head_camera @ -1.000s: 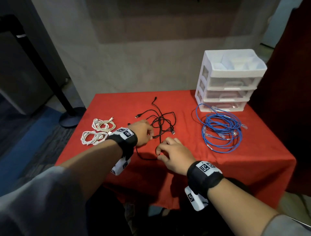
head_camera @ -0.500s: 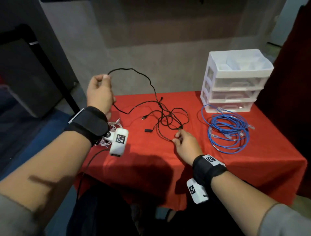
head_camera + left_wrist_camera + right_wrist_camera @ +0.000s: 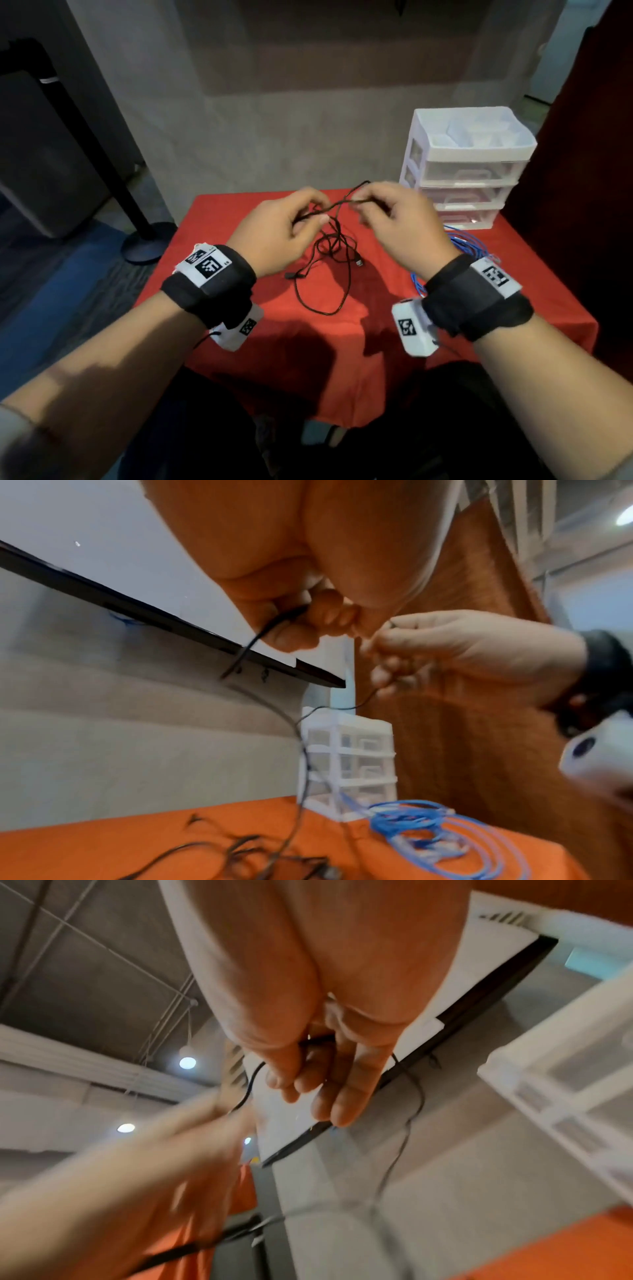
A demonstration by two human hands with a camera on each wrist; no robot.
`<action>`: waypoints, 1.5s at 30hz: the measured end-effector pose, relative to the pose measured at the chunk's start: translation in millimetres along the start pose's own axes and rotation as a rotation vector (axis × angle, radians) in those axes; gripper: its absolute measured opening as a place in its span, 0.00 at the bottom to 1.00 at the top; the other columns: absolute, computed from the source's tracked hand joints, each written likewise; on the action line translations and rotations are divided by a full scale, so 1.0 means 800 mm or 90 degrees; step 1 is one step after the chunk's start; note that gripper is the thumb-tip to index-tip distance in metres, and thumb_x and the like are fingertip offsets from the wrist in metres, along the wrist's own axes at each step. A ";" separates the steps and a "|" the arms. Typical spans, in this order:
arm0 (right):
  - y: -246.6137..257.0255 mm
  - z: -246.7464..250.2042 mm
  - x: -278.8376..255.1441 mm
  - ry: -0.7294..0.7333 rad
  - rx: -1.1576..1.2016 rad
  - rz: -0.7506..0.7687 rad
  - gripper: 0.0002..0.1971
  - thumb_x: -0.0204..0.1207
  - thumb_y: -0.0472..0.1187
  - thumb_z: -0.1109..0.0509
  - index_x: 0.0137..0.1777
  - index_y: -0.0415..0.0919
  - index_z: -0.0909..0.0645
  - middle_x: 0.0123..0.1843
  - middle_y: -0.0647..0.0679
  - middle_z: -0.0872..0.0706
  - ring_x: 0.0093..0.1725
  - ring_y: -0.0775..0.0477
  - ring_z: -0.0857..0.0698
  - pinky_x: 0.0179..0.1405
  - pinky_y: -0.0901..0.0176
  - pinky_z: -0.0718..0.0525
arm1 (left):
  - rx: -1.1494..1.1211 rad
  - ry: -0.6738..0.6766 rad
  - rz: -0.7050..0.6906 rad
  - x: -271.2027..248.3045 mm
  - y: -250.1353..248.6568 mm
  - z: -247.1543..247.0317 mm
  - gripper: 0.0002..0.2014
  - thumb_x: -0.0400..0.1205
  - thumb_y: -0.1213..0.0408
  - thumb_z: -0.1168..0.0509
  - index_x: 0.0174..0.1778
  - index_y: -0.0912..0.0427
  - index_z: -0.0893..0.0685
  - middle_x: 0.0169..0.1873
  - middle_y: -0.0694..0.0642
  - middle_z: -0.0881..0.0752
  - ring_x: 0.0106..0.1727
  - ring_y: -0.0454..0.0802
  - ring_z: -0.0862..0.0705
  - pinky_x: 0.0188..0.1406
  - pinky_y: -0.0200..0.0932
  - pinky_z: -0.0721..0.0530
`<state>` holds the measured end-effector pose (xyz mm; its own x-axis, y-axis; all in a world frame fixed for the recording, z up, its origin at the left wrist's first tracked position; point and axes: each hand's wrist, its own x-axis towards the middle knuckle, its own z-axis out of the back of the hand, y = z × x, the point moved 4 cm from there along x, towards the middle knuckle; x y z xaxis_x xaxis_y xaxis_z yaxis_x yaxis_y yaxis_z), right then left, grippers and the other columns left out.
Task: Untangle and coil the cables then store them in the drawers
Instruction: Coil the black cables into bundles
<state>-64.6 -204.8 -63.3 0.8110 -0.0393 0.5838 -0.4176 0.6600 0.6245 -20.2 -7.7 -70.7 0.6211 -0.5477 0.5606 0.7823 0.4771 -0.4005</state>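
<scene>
Head view first: my left hand point(image 3: 279, 233) and right hand point(image 3: 400, 226) are raised close together above the table, each pinching the black cable point(image 3: 337, 240) between thumb and fingertips. A short stretch of it runs taut from one pinch to the other, and the rest hangs down into a loose tangle lying on the red tablecloth point(image 3: 445, 342). From my left wrist, the strand leaves my curled fingers point(image 3: 329, 615) and drops toward that tangle; from my right wrist, I see it caught under my thumb while my other fingers point(image 3: 342, 1096) hang straighter.

I judge I am at the untangling step, early in the task: nothing black is coiled yet. Next I need to find a free end and draw it out of the knot without tightening the loops, then wind it.

Further right on the cloth lies the blue cable point(image 3: 469, 246), loosely looped, partly hidden behind my right wrist. Behind it, at the table's far right corner, stand the white drawers point(image 3: 466, 171), all three shut as far as I can tell. Beyond the table is a plain beige wall, and to the left a dark stand on a round base point(image 3: 147, 243) on blue-grey flooring.
</scene>
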 end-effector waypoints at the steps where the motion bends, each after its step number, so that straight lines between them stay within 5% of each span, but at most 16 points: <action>1: -0.005 0.016 0.008 -0.007 0.026 -0.027 0.07 0.80 0.40 0.30 0.48 0.52 0.11 0.41 0.50 0.10 0.43 0.46 0.10 0.53 0.40 0.12 | 0.034 0.004 0.017 -0.002 0.016 0.003 0.08 0.85 0.50 0.37 0.56 0.46 0.17 0.28 0.48 0.19 0.33 0.50 0.19 0.37 0.51 0.17; 5: -0.010 0.091 0.035 -0.072 0.046 -0.037 0.08 0.79 0.41 0.30 0.47 0.55 0.12 0.39 0.53 0.09 0.38 0.54 0.12 0.49 0.51 0.13 | 0.081 0.021 0.063 -0.018 0.071 0.011 0.05 0.87 0.58 0.36 0.52 0.50 0.15 0.38 0.42 0.13 0.42 0.49 0.15 0.45 0.47 0.18; 8: -0.015 0.165 0.049 -0.276 0.067 -0.051 0.07 0.77 0.43 0.30 0.43 0.57 0.12 0.31 0.59 0.11 0.31 0.59 0.13 0.41 0.58 0.14 | 0.062 -0.006 0.238 -0.034 0.122 0.018 0.07 0.87 0.63 0.38 0.49 0.49 0.15 0.32 0.40 0.15 0.33 0.45 0.21 0.39 0.45 0.22; 10: -0.020 0.193 0.055 -0.315 0.066 -0.069 0.06 0.75 0.46 0.30 0.42 0.56 0.12 0.30 0.56 0.13 0.30 0.57 0.14 0.41 0.54 0.12 | 0.007 0.006 0.331 -0.046 0.144 0.017 0.09 0.87 0.65 0.41 0.48 0.49 0.16 0.29 0.45 0.16 0.28 0.45 0.22 0.32 0.45 0.24; 16: -0.056 0.147 0.046 -0.035 -0.038 -0.162 0.11 0.81 0.37 0.35 0.49 0.48 0.11 0.39 0.47 0.11 0.35 0.49 0.14 0.42 0.49 0.15 | -0.300 -0.106 0.509 -0.051 0.126 0.001 0.17 0.93 0.56 0.48 0.46 0.54 0.17 0.27 0.51 0.29 0.24 0.46 0.28 0.30 0.44 0.18; 20: -0.078 0.110 0.032 0.049 -0.074 -0.221 0.12 0.80 0.35 0.35 0.47 0.52 0.12 0.35 0.54 0.12 0.32 0.59 0.13 0.35 0.68 0.16 | -0.578 -0.062 0.633 -0.041 0.097 -0.004 0.10 0.84 0.67 0.47 0.46 0.56 0.20 0.28 0.49 0.35 0.23 0.43 0.40 0.17 0.35 0.39; 22: -0.087 0.100 0.024 0.082 -0.084 -0.268 0.11 0.68 0.46 0.33 0.47 0.57 0.12 0.37 0.52 0.09 0.41 0.49 0.08 0.47 0.52 0.10 | -0.757 -0.023 0.653 -0.041 0.081 -0.003 0.08 0.79 0.63 0.46 0.48 0.58 0.22 0.28 0.49 0.35 0.25 0.45 0.42 0.19 0.37 0.40; 24: -0.089 0.095 0.018 0.117 -0.087 -0.285 0.17 0.61 0.50 0.35 0.49 0.59 0.13 0.50 0.48 0.09 0.48 0.39 0.08 0.54 0.42 0.11 | -0.828 -0.008 0.642 -0.042 0.075 0.002 0.10 0.77 0.61 0.46 0.48 0.59 0.22 0.29 0.50 0.33 0.27 0.46 0.42 0.22 0.39 0.39; 26: -0.084 0.089 0.013 0.164 -0.187 -0.270 0.21 0.71 0.39 0.34 0.62 0.59 0.16 0.71 0.40 0.22 0.61 0.35 0.13 0.62 0.50 0.18 | -0.844 -0.007 0.643 -0.044 0.071 0.004 0.10 0.77 0.61 0.47 0.47 0.59 0.22 0.30 0.50 0.33 0.27 0.46 0.40 0.22 0.39 0.37; 28: -0.084 0.085 0.007 0.190 -0.309 -0.260 0.28 0.76 0.35 0.32 0.75 0.55 0.24 0.86 0.40 0.42 0.79 0.29 0.30 0.78 0.47 0.32 | -0.830 0.000 0.649 -0.047 0.066 0.003 0.10 0.79 0.61 0.48 0.45 0.59 0.22 0.30 0.49 0.33 0.26 0.45 0.40 0.20 0.39 0.37; 31: -0.064 0.068 -0.006 0.183 -0.332 -0.198 0.24 0.81 0.47 0.32 0.78 0.54 0.25 0.89 0.39 0.48 0.86 0.30 0.46 0.85 0.44 0.46 | -0.786 0.026 0.645 -0.049 0.049 -0.003 0.09 0.81 0.62 0.47 0.44 0.58 0.22 0.29 0.49 0.33 0.25 0.44 0.40 0.20 0.38 0.40; 34: -0.017 0.034 -0.026 0.189 -0.173 -0.081 0.27 0.83 0.60 0.33 0.80 0.55 0.27 0.88 0.43 0.38 0.88 0.41 0.42 0.88 0.44 0.46 | -0.829 0.103 0.619 -0.049 0.013 -0.016 0.08 0.81 0.63 0.45 0.42 0.59 0.22 0.29 0.50 0.34 0.25 0.43 0.41 0.22 0.38 0.46; 36: 0.010 0.005 -0.041 0.226 -0.074 -0.010 0.31 0.82 0.60 0.34 0.83 0.52 0.31 0.84 0.47 0.29 0.85 0.48 0.34 0.87 0.44 0.39 | -0.881 0.169 0.584 -0.049 -0.016 -0.023 0.08 0.82 0.63 0.44 0.43 0.59 0.22 0.29 0.50 0.34 0.25 0.43 0.42 0.23 0.39 0.48; 39: 0.028 -0.024 -0.057 0.264 0.113 -0.048 0.16 0.87 0.46 0.33 0.73 0.48 0.22 0.55 0.45 0.09 0.55 0.53 0.11 0.62 0.52 0.16 | -0.923 0.202 0.531 -0.051 -0.044 -0.023 0.08 0.85 0.64 0.45 0.44 0.59 0.22 0.29 0.50 0.35 0.28 0.45 0.47 0.23 0.38 0.48; 41: 0.028 -0.026 -0.063 0.263 0.184 -0.093 0.08 0.90 0.39 0.37 0.59 0.40 0.16 0.35 0.43 0.11 0.31 0.55 0.17 0.38 0.64 0.20 | -0.961 0.179 0.513 -0.054 -0.049 -0.014 0.07 0.85 0.65 0.45 0.45 0.59 0.23 0.29 0.49 0.35 0.28 0.44 0.47 0.22 0.37 0.48; 45: 0.012 -0.021 -0.080 0.267 0.263 -0.127 0.12 0.90 0.41 0.36 0.48 0.38 0.16 0.26 0.50 0.27 0.26 0.53 0.31 0.26 0.63 0.33 | -0.992 0.067 0.498 -0.071 -0.028 0.005 0.06 0.88 0.63 0.44 0.48 0.56 0.22 0.28 0.46 0.35 0.24 0.40 0.46 0.18 0.34 0.49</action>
<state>-113.6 -183.7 -103.4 0.9466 0.2213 0.2345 -0.2979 0.3222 0.8986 -73.6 15.7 -90.6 0.7932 -0.5991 -0.1088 -0.4062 -0.3875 -0.8275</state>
